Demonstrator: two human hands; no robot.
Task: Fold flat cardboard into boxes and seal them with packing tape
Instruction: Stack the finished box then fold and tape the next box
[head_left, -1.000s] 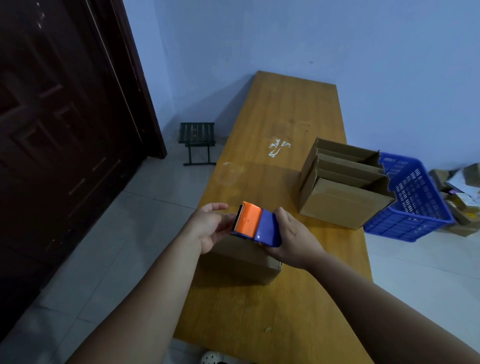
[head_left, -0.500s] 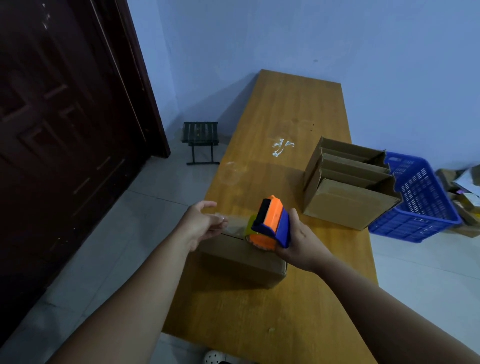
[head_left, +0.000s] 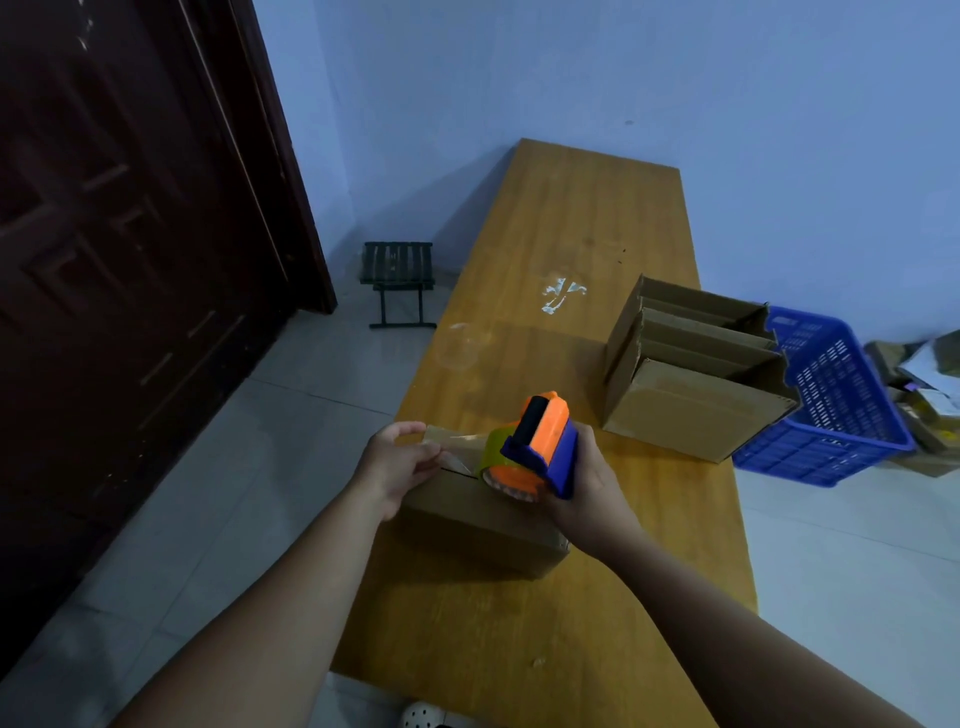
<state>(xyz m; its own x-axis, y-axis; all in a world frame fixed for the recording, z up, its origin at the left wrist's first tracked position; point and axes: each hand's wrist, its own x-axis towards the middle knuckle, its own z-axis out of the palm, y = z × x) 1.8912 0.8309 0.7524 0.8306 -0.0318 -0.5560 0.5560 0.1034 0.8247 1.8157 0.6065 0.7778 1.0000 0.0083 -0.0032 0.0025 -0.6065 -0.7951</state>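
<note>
Edges: the closed box (head_left: 483, 525) sat at the near left edge of the table (head_left: 587, 218), its left end level with that edge; the open box (head_left: 691, 410) stood at the right edge, one corner over the side.
Room to move: bare tabletop ran from the two boxes to the far end by the wall, and a strip lay between the boxes; floor (head_left: 260, 467) was open on the left as far as the door (head_left: 119, 234).
Left hand (head_left: 395, 462): at the closed box's left end, fingers curled onto the free end of the tape (head_left: 462, 441), holding it to the top.
Right hand (head_left: 592, 483): clamped round the orange and blue tape dispenser (head_left: 545, 447), which rode over the box's top seam, the roll just above the cardboard.
Tape: a short strip stretched from the left hand to the roll.
Count: two hands, two boxes, one dispenser, one basket (head_left: 831, 415), one stool (head_left: 397, 265).
Open box: held flat cardboard pieces (head_left: 701, 332) standing on edge in layers; their number could not be told.
Basket: blue, on the floor just beyond the table's right edge, touching the open box's corner; its contents were hidden.
Stool: small and dark, on the floor near the table's left side, well apart from the hands.
</note>
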